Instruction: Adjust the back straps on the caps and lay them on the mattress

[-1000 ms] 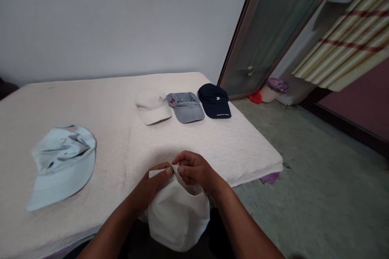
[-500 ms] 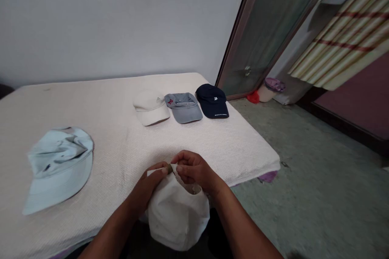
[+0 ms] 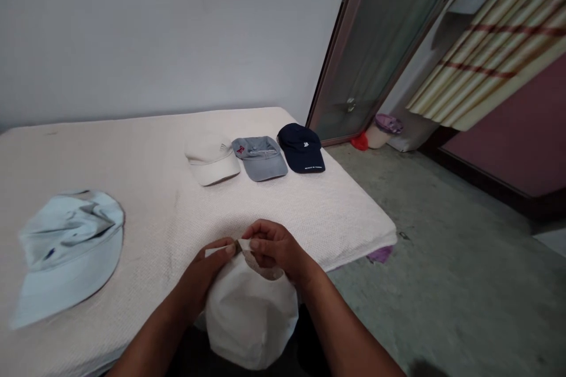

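Observation:
A white baseball cap (image 3: 252, 312) hangs between both hands at the near edge of the bed, its crown toward me and its back opening at the top. My left hand (image 3: 210, 265) pinches the cap's back strap beside a small brownish buckle (image 3: 239, 245). Close by on the right, my right hand (image 3: 274, 250) grips the strap at the edge of the opening with bent fingers. The cap's brim is hidden. On the bed to the left lies a pale blue cap (image 3: 71, 253) with a crumpled crown.
Farther back on the white-covered bed (image 3: 132, 159) lie a cream cap (image 3: 212, 162), a grey cap (image 3: 260, 159) and a navy cap (image 3: 301, 150) in a row. A wall stands behind. On the floor at right are a lined bin (image 3: 382, 131) and a striped curtain (image 3: 490, 59) above.
The view has turned slightly right, so the bed and caps sit farther left. My right thumb and fingers have shifted a little closer to the buckle along the strap.

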### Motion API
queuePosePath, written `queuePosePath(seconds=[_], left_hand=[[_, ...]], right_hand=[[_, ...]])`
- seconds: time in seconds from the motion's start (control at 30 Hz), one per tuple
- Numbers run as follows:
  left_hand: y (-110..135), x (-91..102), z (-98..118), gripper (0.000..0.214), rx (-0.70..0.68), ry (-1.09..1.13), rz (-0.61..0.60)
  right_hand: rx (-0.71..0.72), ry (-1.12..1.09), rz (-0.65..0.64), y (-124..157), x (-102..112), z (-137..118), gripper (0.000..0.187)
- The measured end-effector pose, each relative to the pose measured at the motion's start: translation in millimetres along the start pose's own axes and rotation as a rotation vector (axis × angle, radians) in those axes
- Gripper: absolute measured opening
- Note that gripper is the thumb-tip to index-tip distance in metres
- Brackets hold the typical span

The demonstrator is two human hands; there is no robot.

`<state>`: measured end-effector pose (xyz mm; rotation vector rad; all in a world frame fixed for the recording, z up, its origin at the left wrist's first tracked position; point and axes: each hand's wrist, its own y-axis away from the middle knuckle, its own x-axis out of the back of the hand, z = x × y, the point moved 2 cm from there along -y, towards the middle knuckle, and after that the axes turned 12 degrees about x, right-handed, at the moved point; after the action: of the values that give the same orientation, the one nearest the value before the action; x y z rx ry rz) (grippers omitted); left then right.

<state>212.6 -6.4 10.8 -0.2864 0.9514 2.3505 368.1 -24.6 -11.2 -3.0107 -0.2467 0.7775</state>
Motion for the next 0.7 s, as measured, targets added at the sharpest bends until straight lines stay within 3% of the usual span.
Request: queuePosePath(seconds=[0.2,0.3,0.43,0.57,0.7], left_hand=[[3,22.9,19,0.011,0.014,0.469,0.088],[1,42.4,35,0.020,-0.143,0.639,0.144],[-2,60.4,43,0.033,-0.288,0.759,0.370],[-10,57.2,46,0.044,-0.340,0.767,0.431],[-29,35.7,42,0.042,-0.278,0.754,0.261]], right_hand=[[-0.032,0.145,0.086,8,10,-13,0.019],[-0.009,0.119,0.113,16,19,-16,0.023],[-0.015,0.018,0.067,27,30,-16,0.025],[-0.041,0.042,0.017,36,39,-14,0.030],[0.089,0.014,0.299,42,62,-21,0.022]])
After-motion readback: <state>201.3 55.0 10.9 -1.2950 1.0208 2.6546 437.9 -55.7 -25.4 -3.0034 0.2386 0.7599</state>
